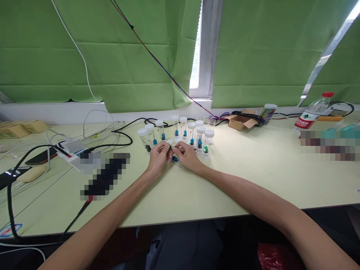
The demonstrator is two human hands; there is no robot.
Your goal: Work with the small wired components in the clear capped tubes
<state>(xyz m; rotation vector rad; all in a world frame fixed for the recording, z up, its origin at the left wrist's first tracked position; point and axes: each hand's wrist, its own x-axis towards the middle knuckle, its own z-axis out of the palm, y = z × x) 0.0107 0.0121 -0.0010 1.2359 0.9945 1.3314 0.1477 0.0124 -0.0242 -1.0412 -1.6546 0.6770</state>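
Note:
My left hand (pixel 158 156) and my right hand (pixel 188 156) meet over the table, fingertips pinched together on a small green piece (pixel 170 147). Fingers cover much of that piece, so its kind is not clear. Just below it, between the hands, is a small blue piece (pixel 175 158) with a thin wire; whether a hand touches it I cannot tell. Around and behind the hands stand several clear tubes with white caps. Most hold a small blue part, such as one tube (pixel 191 134) at the back. A tube on the right (pixel 208 144) holds a shiny green part.
Left of my hands lie a white power strip (pixel 73 155), black cables (pixel 123 142) and a phone (pixel 42 156). An open cardboard box (pixel 241 122), a patterned cup (pixel 268 113) and a red-capped bottle (pixel 312 114) stand at the back right. The table's front edge (pixel 182 222) is near me.

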